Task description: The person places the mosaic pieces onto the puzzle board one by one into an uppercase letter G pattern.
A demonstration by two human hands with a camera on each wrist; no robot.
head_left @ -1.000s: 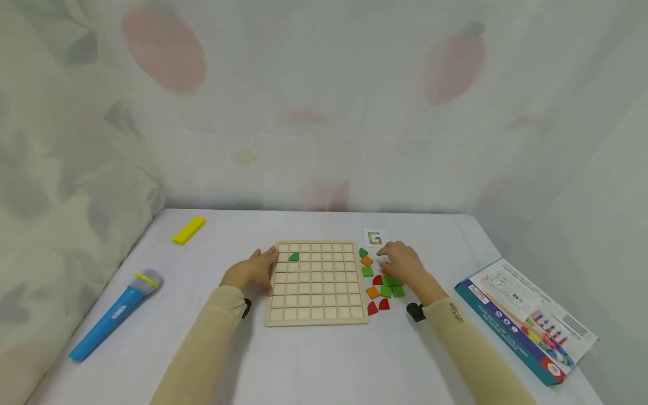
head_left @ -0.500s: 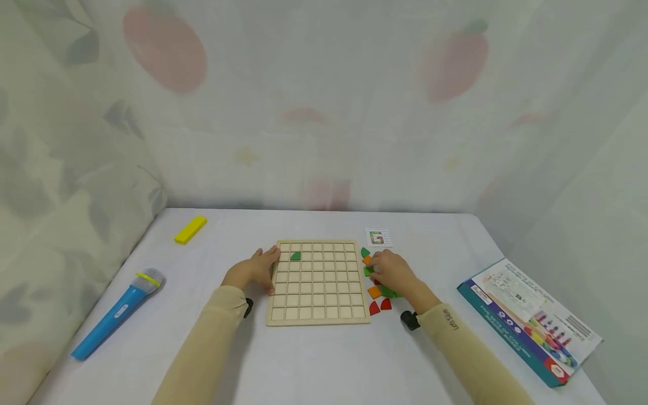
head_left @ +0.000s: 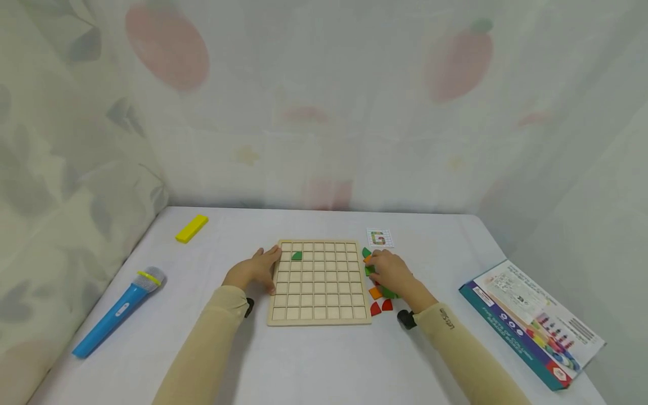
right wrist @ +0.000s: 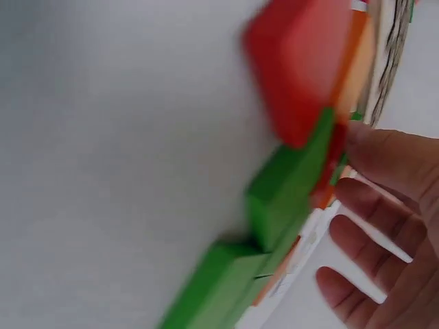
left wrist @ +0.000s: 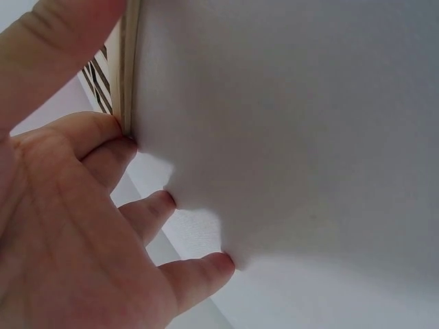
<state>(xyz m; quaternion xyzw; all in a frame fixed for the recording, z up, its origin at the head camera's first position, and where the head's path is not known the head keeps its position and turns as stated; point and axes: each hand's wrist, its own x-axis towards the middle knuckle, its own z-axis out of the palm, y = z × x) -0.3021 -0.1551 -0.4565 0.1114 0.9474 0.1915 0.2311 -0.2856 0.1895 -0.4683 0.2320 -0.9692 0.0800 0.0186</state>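
A square wooden grid board (head_left: 319, 323) lies on the white table, with a dark green quarter-round tile (head_left: 296, 256) in one upper-left cell. My left hand (head_left: 256, 270) is at the board's left edge, fingers spread; in the left wrist view its outer fingertips (left wrist: 226, 260) rest on the table. My right hand (head_left: 394, 273) is low over the loose tiles right of the board, fingertips at an orange tile (head_left: 367, 259) and a green square tile (head_left: 369, 271). In the right wrist view thumb and fingers stand apart beside blurred red and green tiles (right wrist: 278, 199). The hand hides several tiles.
A small pattern card (head_left: 379, 238) lies behind the right hand. Two red tiles (head_left: 376, 309) and another orange tile (head_left: 376, 292) sit near the board's lower right corner. A printed box (head_left: 531, 323) is at the right. A toy microphone (head_left: 118, 312) and a yellow block (head_left: 192, 229) lie at the left.
My right hand has come left and down from beside the card to the tiles next to the board, then stayed nearly still. The left hand keeps its place at the board's edge.
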